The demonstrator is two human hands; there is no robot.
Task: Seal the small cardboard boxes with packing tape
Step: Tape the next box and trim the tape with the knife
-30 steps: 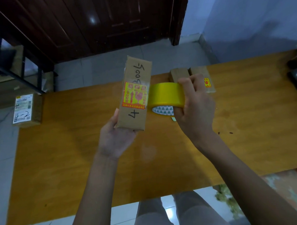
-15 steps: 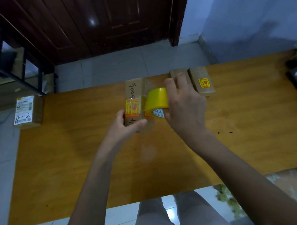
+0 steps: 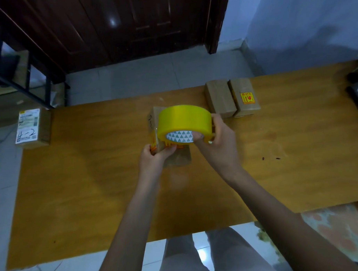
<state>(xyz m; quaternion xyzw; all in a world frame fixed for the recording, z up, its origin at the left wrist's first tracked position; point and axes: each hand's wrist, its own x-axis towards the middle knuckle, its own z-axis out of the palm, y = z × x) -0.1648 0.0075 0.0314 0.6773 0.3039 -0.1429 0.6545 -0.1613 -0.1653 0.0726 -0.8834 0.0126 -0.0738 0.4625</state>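
Note:
A small cardboard box (image 3: 178, 158) with handwriting and a red-yellow sticker lies on the wooden table (image 3: 94, 178) at its middle. My left hand (image 3: 154, 158) grips the box's near left end, thumb on top. My right hand (image 3: 217, 146) holds a yellow roll of packing tape (image 3: 183, 120) over the box, fingers through its patterned core. The roll hides most of the box's top. Two more small brown boxes (image 3: 220, 98) (image 3: 244, 96) lie side by side at the table's far edge, the right one with a red-yellow sticker.
A labelled box (image 3: 32, 127) sits at the table's far left corner. Dark objects (image 3: 357, 92) lie at the far right edge. Small dark specks (image 3: 270, 158) dot the table to the right. A dark wooden door (image 3: 129, 25) and a metal frame (image 3: 20, 80) stand beyond the table.
The box went from upright in my left hand down onto the table. My right hand brought the tape roll over it and turned the roll's face toward me.

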